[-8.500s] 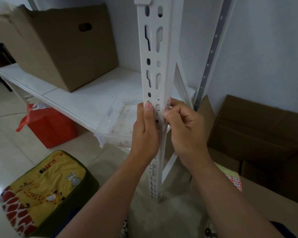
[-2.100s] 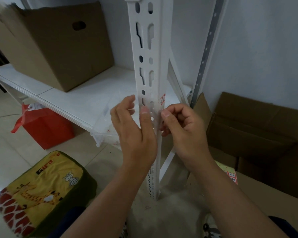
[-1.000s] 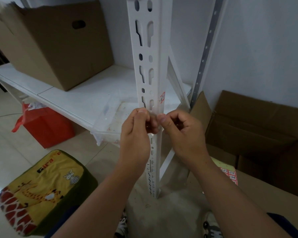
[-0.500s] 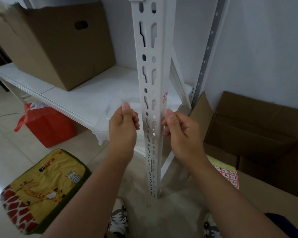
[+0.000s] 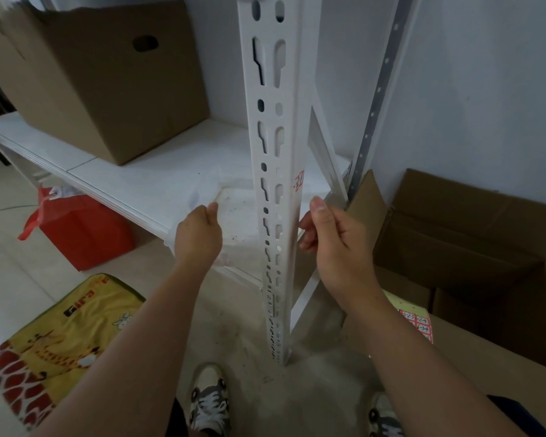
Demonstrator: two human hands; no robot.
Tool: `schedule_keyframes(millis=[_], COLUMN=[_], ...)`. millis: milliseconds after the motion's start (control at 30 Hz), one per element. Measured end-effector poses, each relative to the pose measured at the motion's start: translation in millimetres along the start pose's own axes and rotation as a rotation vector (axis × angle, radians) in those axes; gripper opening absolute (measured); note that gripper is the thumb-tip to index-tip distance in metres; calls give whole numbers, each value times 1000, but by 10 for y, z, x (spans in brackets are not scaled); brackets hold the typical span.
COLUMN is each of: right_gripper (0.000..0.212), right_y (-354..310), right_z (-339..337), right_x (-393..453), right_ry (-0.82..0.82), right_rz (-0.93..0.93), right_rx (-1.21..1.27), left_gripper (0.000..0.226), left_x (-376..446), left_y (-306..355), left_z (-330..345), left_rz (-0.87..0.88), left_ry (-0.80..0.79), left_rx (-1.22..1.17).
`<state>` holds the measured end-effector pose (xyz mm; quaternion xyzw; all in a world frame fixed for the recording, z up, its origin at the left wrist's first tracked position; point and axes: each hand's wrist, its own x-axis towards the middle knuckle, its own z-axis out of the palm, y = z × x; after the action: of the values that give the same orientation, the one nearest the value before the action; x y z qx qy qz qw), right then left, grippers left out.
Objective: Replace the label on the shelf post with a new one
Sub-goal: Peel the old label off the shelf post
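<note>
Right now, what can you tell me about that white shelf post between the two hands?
The shelf post is a white angled upright, seemingly painted metal, punched with rows of keyhole and round slots. It stands vertical on the dusty floor, carrying the white shelf behind it. A small label with red marks sticks on its right edge. The right hand sits against that edge below the label; the left hand is off it.

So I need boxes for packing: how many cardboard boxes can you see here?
2. One closed cardboard box stands on the white shelf at upper left; one open cardboard box sits on the floor at right, beside the post. Others may lie out of view.
</note>
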<state>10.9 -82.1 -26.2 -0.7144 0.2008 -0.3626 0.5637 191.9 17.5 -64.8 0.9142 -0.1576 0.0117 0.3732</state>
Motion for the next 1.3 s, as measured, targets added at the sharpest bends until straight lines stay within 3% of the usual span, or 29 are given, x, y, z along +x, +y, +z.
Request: schedule_keyframes(millis=[133,233,300,433,533,633,767,833,1000,1133,1300], right_gripper=[53,56,58,63,47,19,7,16,13,31,38], right_y=[-27,-27,-33,-43,-19,-28,-85,-156,-331,-364,-363], right_z=[13,13,9,10,23,31,54,70,72,82,43], right_x=[-10,-31,-39,-54,-46,-29,-5,3,36,61,64], right_ry=[-7,-19,-26,-31,-29,-36,-21,-2,-71,-96,-119], right_rz=[1,14,25,2,-32,-31,-49,-68,-45,7,96], right_rx=[21,31,18,-6,-37,-45,-9,9,126,246,346], left_gripper=[21,46,51,62,15,39,28,31,45,58,72], left_x=[42,15,29,17,10,-46,-204,-313,-628,-812,-896], left_y=[-46,-36,-20,55,59,131,386,489,681,871,1048], left_z=[97,77,55,25,40,23,-112,-180,-249,-288,-283], left_rz=[-11,-33,-26,-75,-27,-29,52,114,279,370,465], left_ry=[-67,-82,-16,-36,-60,-100,-37,-28,-56,-83,12], left_rx=[39,58,64,-106,-223,-345,-536,-597,-713,-780,-710])
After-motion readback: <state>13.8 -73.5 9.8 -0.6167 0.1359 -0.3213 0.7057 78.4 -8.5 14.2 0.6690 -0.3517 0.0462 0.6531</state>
